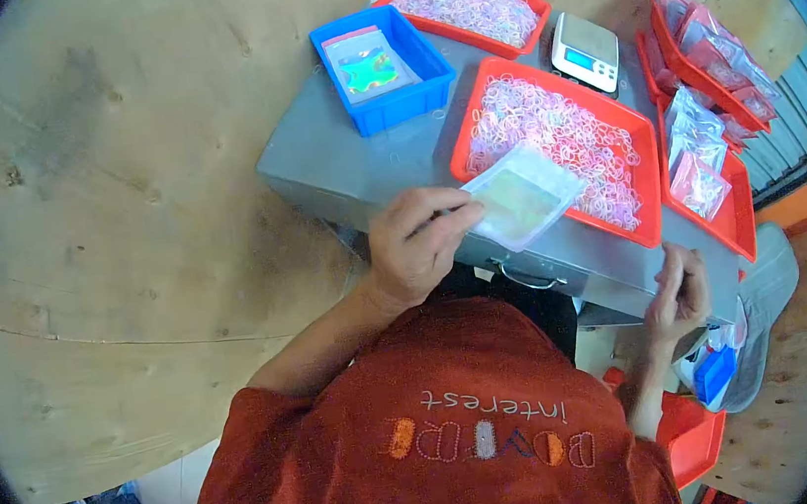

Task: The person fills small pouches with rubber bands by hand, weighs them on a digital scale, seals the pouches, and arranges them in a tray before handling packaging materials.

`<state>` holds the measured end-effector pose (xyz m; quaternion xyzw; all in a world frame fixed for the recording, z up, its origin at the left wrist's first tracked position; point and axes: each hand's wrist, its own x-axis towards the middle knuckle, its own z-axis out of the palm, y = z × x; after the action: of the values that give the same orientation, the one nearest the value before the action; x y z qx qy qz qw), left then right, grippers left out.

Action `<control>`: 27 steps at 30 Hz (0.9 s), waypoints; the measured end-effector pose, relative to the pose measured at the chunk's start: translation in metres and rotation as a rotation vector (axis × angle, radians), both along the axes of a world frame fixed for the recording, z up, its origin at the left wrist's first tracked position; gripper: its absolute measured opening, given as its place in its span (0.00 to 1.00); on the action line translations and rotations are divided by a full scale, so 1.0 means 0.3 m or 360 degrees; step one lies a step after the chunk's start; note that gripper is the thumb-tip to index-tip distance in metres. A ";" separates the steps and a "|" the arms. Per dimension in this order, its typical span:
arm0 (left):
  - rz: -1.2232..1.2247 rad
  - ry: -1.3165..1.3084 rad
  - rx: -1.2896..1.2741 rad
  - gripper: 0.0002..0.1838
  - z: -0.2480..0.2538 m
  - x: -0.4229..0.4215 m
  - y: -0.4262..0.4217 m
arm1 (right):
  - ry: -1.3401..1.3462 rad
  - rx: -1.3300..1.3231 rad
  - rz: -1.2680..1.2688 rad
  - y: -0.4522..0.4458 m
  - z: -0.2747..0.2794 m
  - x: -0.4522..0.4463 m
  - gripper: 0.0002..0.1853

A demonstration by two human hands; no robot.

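Note:
My left hand (422, 240) pinches the left edge of a translucent rectangular plastic container (522, 197), which is tilted over the near-left side of a red tray (643, 140). A pale yellow-green tint shows through the container; what lies inside is unclear. Many small pink, white and lilac rings (558, 125) fill the red tray. My right hand (679, 292) is at the table's near edge, below the tray's near-right corner. Its fingers are loosely bent and somewhat apart, with nothing visible between them.
On the grey table (313, 153) are a blue bin (402, 111) with clear bags, a second red tray (536, 13) of rings and a white digital scale (586, 50). Red trays (738, 204) with packed bags (696, 154) stand at the right. A drawer handle (529, 282) juts out at the front.

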<state>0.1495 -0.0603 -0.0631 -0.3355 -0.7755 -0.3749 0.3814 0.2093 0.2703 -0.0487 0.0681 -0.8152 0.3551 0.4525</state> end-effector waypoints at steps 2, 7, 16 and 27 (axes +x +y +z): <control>-0.0005 0.0036 0.0020 0.16 -0.010 -0.006 0.000 | -0.0081 -0.0028 0.0025 0.000 -0.045 -0.020 0.04; 0.0059 0.0053 0.0120 0.17 -0.034 -0.002 -0.014 | -0.0191 -0.0387 0.0119 -0.015 -0.077 -0.046 0.05; 0.0219 0.0021 0.0303 0.16 -0.038 0.019 -0.074 | -0.0133 -0.0010 0.0148 -0.077 -0.087 -0.066 0.09; -0.0276 0.0032 0.0027 0.17 -0.026 0.036 0.030 | -0.0144 0.0358 0.0522 -0.161 -0.012 -0.031 0.22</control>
<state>0.1603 -0.0513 -0.0708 -0.4017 -0.7366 -0.4098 0.3580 0.1999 0.2220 -0.0522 0.2340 -0.8472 0.3334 0.3411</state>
